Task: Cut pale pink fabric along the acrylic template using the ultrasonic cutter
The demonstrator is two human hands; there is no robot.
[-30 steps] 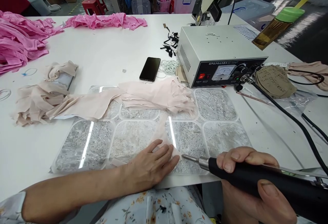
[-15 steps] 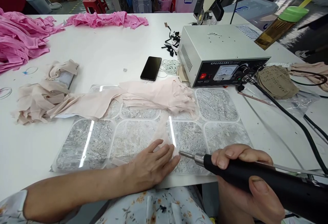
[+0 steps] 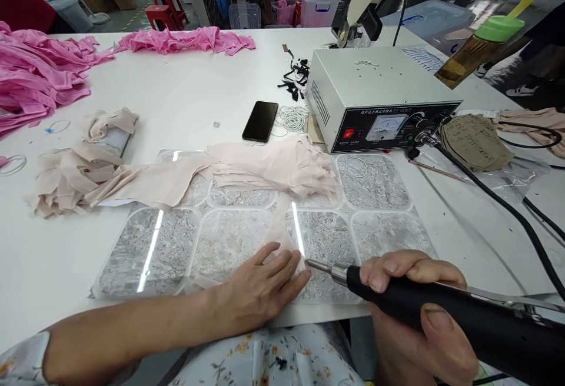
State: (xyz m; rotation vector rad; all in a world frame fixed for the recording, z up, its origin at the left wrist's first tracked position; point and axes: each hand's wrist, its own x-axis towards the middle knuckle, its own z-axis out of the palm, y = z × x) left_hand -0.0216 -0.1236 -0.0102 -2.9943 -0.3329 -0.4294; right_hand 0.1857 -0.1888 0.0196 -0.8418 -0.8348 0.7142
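My left hand (image 3: 267, 283) lies flat with its fingers stretched out on a strip of thin pale pink fabric (image 3: 279, 230), pressing it to a clear-edged, stone-patterned mat (image 3: 233, 230). My right hand (image 3: 419, 309) is wrapped round the black handle of an ultrasonic welding gun (image 3: 397, 295). Its metal tip points left and is at the fabric's right edge, close to my left fingertips; whether it touches cannot be made out. A stack of pale pink fabric pieces (image 3: 273, 162) lies on the mat beyond my left hand.
A grey control box (image 3: 379, 80) with a dial stands at the back right, its black cable (image 3: 498, 192) running to the gun. A phone (image 3: 260, 121) and coiled white elastic cord (image 3: 293, 118) lie left of it. Bright pink fabric (image 3: 39, 74) and beige fabric (image 3: 70, 174) are piled at left.
My right hand has moved the welding gun slightly left, so its tip follows the fabric's edge towards my left fingers. My left hand stays in place.
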